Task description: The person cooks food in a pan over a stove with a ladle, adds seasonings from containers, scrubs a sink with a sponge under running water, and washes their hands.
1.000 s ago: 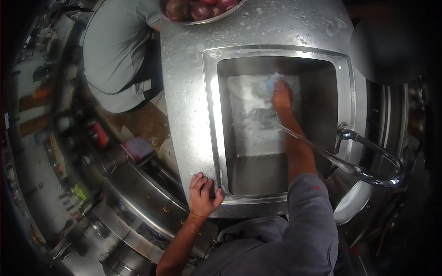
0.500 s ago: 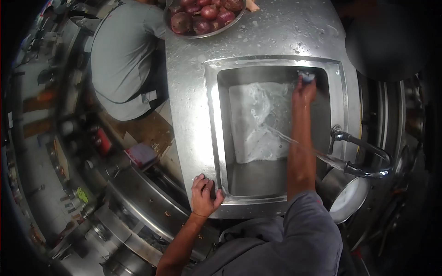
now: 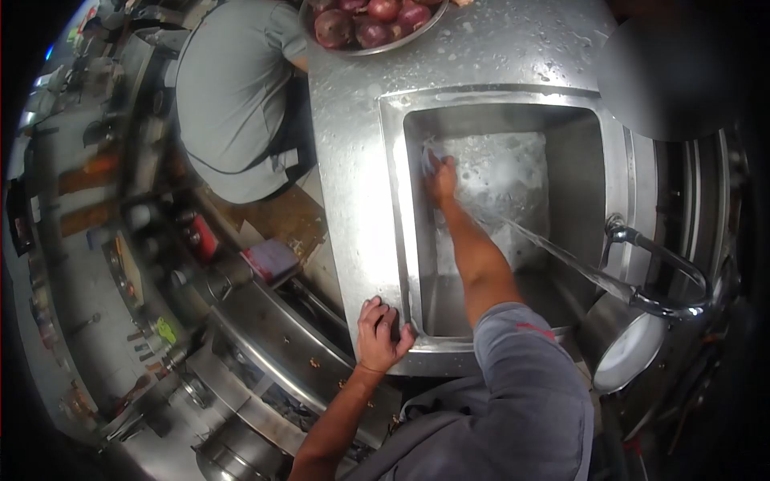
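My right hand point(image 3: 441, 178) reaches into a steel sink point(image 3: 576, 180) and presses against its left wall, near the far corner. Its fingers are closed on a pale bluish, crumpled scrubbing piece point(image 3: 431, 150); whether it is cloth or sponge I cannot tell. At the sink's near left corner my left hand point(image 3: 383, 337) rests on the steel counter, fingers apart and slightly bent, holding nothing. From the curved faucet point(image 3: 670, 289) on the right, a stream of water point(image 3: 565, 262) runs into the sink. Shallow, bubbly water point(image 3: 507, 180) covers part of the bottom.
A metal bowl of red onions point(image 3: 373, 32) stands at the counter's far left. Another person point(image 3: 237, 96) in grey bends beside the counter. A white-lined pot point(image 3: 634, 353) sits below the faucet. Lower left are steel surfaces point(image 3: 281, 337) and a purple-topped box point(image 3: 270, 258).
My right hand has swept with the scrubbing piece from the sink's far right corner to its left wall. The view has shifted slightly; my left hand stays on the counter corner.
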`<state>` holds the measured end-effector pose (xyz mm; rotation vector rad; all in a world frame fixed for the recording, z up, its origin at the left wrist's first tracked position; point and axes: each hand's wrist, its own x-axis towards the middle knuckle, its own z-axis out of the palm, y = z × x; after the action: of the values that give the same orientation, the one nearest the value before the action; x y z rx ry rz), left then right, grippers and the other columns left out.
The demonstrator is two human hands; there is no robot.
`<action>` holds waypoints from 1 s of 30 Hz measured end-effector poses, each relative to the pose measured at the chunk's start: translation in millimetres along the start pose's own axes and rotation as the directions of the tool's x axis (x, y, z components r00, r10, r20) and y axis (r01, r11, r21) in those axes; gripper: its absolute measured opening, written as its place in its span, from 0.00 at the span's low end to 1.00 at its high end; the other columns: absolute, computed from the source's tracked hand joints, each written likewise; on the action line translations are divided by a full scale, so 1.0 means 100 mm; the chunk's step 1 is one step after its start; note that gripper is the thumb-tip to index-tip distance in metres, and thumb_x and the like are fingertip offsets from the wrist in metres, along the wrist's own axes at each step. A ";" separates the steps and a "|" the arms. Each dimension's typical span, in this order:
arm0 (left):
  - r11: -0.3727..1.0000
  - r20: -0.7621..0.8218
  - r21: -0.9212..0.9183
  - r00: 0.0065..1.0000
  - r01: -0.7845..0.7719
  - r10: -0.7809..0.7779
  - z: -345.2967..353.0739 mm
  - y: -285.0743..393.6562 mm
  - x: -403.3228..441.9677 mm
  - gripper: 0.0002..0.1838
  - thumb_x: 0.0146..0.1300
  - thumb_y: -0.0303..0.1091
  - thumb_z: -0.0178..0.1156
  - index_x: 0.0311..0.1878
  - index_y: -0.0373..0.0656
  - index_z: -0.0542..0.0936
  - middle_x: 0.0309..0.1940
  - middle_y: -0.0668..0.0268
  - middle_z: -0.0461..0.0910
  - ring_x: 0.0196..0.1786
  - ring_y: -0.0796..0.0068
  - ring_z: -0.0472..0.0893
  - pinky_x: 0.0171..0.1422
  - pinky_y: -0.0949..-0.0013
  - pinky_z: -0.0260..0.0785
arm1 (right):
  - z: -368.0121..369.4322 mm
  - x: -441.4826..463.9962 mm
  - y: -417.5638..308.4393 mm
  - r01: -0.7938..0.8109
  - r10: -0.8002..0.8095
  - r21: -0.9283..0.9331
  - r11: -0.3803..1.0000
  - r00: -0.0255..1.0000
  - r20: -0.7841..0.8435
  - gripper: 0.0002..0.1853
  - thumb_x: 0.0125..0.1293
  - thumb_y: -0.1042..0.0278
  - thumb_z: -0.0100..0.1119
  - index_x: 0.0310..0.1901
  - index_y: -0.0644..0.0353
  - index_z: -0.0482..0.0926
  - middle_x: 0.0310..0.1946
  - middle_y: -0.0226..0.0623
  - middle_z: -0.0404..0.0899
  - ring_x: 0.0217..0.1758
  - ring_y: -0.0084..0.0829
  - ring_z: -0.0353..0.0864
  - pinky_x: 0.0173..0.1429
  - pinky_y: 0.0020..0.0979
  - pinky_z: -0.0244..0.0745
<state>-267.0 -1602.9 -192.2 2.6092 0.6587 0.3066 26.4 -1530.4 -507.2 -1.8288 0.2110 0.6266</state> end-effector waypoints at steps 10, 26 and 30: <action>1.000 -0.044 -0.024 0.999 0.004 -0.005 -0.01 0.04 0.02 0.22 0.54 0.32 0.70 0.52 0.36 0.78 0.53 0.54 0.72 0.63 0.46 0.74 0.71 0.41 0.68 | -2.38 -0.60 1.22 0.801 0.064 -0.476 0.363 0.488 0.870 0.14 0.57 0.71 0.69 0.46 0.57 0.85 0.45 0.45 0.84 0.52 0.44 0.82 0.56 0.42 0.79; 1.000 -0.030 0.000 1.000 0.001 -0.001 0.03 -0.01 -0.01 0.22 0.56 0.33 0.69 0.53 0.36 0.78 0.54 0.54 0.71 0.65 0.46 0.74 0.72 0.41 0.68 | -2.83 0.02 0.13 0.148 -0.114 -0.735 0.662 0.989 0.096 0.32 0.79 0.54 0.42 0.75 0.70 0.58 0.74 0.62 0.61 0.77 0.59 0.62 0.80 0.49 0.58; 1.000 -0.051 -0.015 0.999 0.001 -0.002 0.03 0.00 0.00 0.23 0.56 0.33 0.70 0.53 0.36 0.78 0.54 0.54 0.71 0.65 0.45 0.74 0.71 0.40 0.69 | -2.86 -0.22 0.68 0.075 0.134 -0.997 -0.033 0.989 0.070 0.32 0.78 0.55 0.45 0.76 0.67 0.59 0.75 0.57 0.62 0.81 0.53 0.55 0.84 0.52 0.45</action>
<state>-266.1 -1603.8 -195.2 2.5938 0.6727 0.3781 67.4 -1822.2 -487.9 -3.2486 -0.5419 1.1182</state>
